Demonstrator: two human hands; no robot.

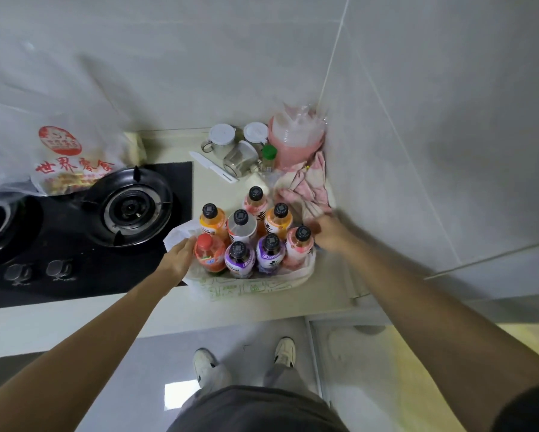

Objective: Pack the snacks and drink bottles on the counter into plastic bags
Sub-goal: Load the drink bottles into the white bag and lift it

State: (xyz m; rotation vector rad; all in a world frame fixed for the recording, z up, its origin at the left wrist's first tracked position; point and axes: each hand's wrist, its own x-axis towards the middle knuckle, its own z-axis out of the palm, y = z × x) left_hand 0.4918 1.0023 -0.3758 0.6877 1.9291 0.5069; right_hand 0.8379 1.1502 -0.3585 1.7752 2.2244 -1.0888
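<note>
Several drink bottles stand upright in a tight cluster on the counter, inside a low white plastic bag (252, 288) with green print. Among them are a red-capped orange bottle (209, 252), two purple ones (271, 254) and a pink one (301, 247). My left hand (179, 258) rests against the bag's left edge beside the red-capped bottle. My right hand (330, 233) is at the bag's right side next to the pink bottle, blurred, so its grip is unclear. A clear bag of snacks (65, 163) with red print lies on the stove at the left.
A black gas stove (131, 207) takes up the counter's left part. At the back stand jars (221, 140), a white knife (213, 166), a green-capped shaker (268, 157), pink plastic bags (296, 135) and a pink cloth (308, 188). The tiled wall closes the right side.
</note>
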